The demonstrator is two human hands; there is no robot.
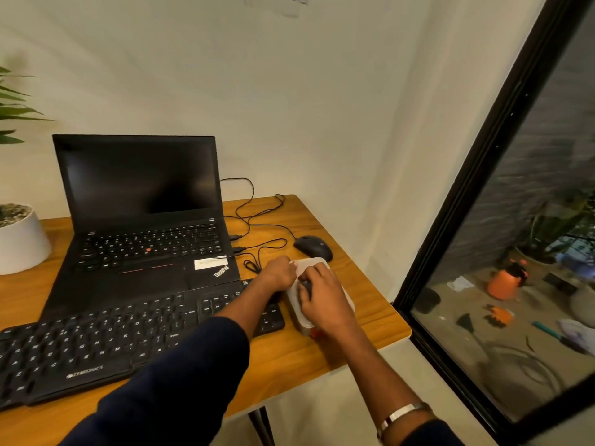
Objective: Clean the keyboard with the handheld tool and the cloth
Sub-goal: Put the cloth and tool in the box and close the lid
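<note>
White container (322,296), both hands on it

A black keyboard (135,346) with white lettering lies on a honey-brown, wood-grained counter (363,304), beside a black laptop (141,220) marked by a red dot among its keys, red strips above the touchpad and a white sticker. A black mouse (313,247) and black cables (257,217) sit near a white case (322,294) showing an orange-red part. Dark navy sleeves (180,381); silver bracelet (402,416); white plant pot (22,239), green leaves (16,104).
</note>
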